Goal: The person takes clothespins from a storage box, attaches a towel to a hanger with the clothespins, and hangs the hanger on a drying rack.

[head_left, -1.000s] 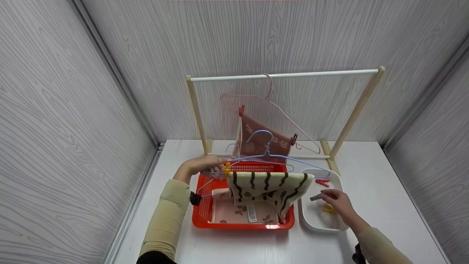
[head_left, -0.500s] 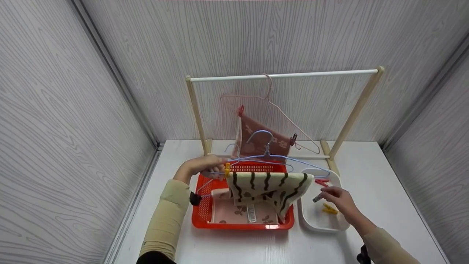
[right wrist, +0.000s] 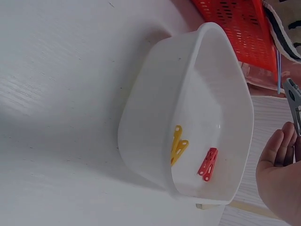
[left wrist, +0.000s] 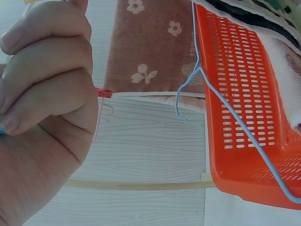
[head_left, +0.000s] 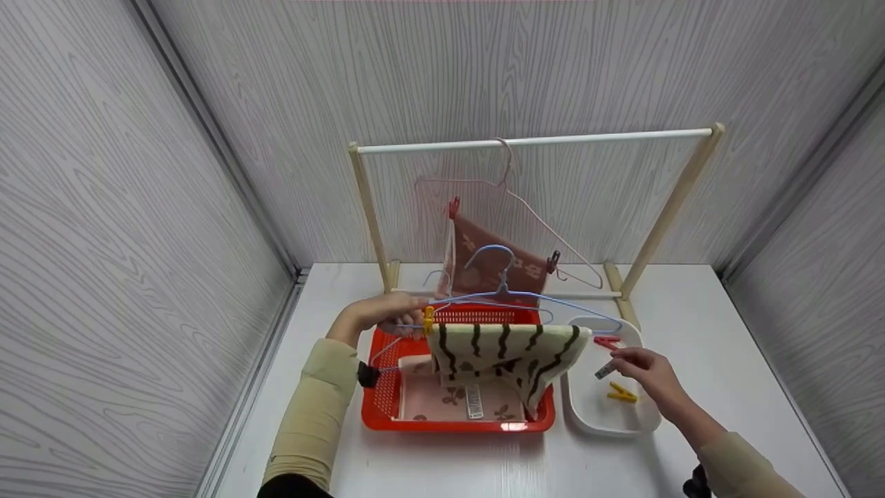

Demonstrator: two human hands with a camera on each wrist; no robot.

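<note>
Toward the worktop's (head_left: 429, 463) left edge, left hand (head_left: 396, 313): fingers curled round the left end of the blue hanger (head_left: 504, 287), above the red basket (head_left: 456, 427).
Yellow clip (head_left: 429, 320): on the hanger just beside that hand, at the left corner of the striped towel (head_left: 511, 344).
Striped towel: draped on the hanger's lower bar above the basket; no clip seen at its right end, which droops toward the basket's front right corner.
White tray (head_left: 584, 404): just beside the basket, nearer the worktop's right edge; a red clip (head_left: 607, 343) and a loose yellow clip (head_left: 622, 393) inside.
Right hand (head_left: 650, 375): thumb and fingers pinch a grey clip (head_left: 606, 370) above the tray; how far its jaws are parted, cannot tell.
Clipping, judged: seems to call for pinning the towel's right corner. Best to turn the clip's mouth to the bar, squeeze it wide, catch cloth and bar together; a level left grip should limit slipping.
</note>
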